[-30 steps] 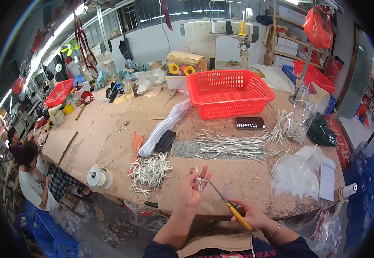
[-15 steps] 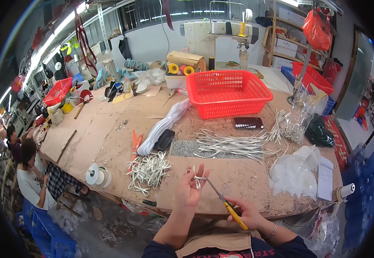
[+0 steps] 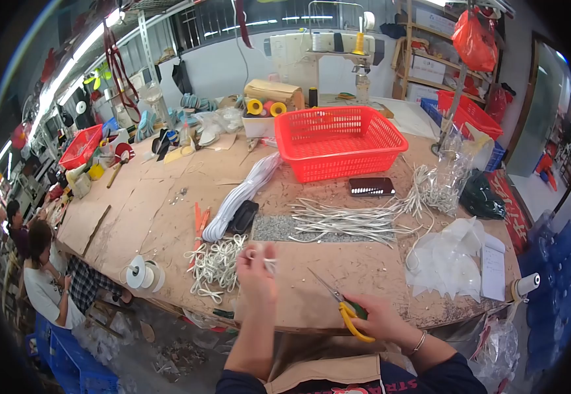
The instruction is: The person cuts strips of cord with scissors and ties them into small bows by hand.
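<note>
My left hand (image 3: 257,276) is closed on a small loop of white cord (image 3: 270,264), slightly blurred, beside the right edge of a pile of knotted white cord loops (image 3: 216,266). My right hand (image 3: 382,320) grips yellow-handled scissors (image 3: 347,308) near the table's front edge. Their blades point up and to the left, apart from the cord. Beyond the hands, a bundle of cut white cord lengths (image 3: 344,220) lies partly across a grey speckled slab (image 3: 271,228).
A red plastic basket (image 3: 341,157) and a phone (image 3: 371,186) lie behind the cords. A white cord hank (image 3: 243,197) sits left of them. Clear plastic bags (image 3: 444,259) and a notepad (image 3: 493,268) are at right, a spool (image 3: 142,272) at left. Another person (image 3: 52,282) sits far left.
My left hand has moved left with the cord loop, away from the scissors and up to the loop pile. The scissors have swung slightly left in my right hand. The view has shifted a little.
</note>
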Action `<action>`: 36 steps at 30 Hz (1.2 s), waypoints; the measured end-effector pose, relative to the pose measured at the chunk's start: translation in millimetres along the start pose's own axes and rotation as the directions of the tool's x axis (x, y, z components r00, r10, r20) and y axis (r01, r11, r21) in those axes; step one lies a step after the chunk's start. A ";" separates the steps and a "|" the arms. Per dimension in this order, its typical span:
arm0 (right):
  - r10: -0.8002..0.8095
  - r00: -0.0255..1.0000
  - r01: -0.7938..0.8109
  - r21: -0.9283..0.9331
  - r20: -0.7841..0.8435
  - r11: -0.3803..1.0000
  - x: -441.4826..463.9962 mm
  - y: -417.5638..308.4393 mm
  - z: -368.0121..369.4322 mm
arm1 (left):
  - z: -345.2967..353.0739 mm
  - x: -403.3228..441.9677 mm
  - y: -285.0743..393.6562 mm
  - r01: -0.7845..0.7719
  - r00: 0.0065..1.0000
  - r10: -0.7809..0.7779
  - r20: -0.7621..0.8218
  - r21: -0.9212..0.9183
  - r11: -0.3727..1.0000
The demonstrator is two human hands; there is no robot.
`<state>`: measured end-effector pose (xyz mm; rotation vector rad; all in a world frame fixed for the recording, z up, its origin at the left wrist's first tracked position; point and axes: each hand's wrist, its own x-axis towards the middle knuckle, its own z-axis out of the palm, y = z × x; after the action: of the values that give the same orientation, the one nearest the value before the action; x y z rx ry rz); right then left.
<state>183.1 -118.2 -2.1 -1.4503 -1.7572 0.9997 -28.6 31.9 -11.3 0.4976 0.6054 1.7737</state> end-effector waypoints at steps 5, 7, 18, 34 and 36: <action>-0.080 0.996 0.050 -0.536 -0.034 0.843 28.8 10.0 -33.6 | -12.7 32.1 27.7 -0.550 0.769 0.456 0.448 0.827 0.115; -0.165 0.978 0.027 -0.703 -0.128 0.710 64.9 46.9 -49.9 | 2.5 11.2 25.0 -0.586 0.774 0.394 0.496 0.797 0.146; -0.391 0.835 -0.082 -0.790 -0.388 0.608 152.1 95.6 -88.0 | 9.3 -46.2 -20.0 -0.562 0.745 -0.133 0.654 0.722 0.405; 0.113 0.977 -0.211 0.730 0.181 0.650 73.7 -11.8 -23.4 | 35.4 -53.6 -29.9 0.328 0.854 -0.433 0.288 0.347 0.879; 0.084 0.971 -0.216 0.676 0.223 0.704 67.4 -12.1 -21.4 | 28.9 -47.7 -29.5 0.340 0.877 -0.417 0.241 0.303 0.890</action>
<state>182.8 -49.9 19.7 -1.0253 -1.1436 1.7002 23.9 -3.0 -8.6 0.7520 0.6647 1.2198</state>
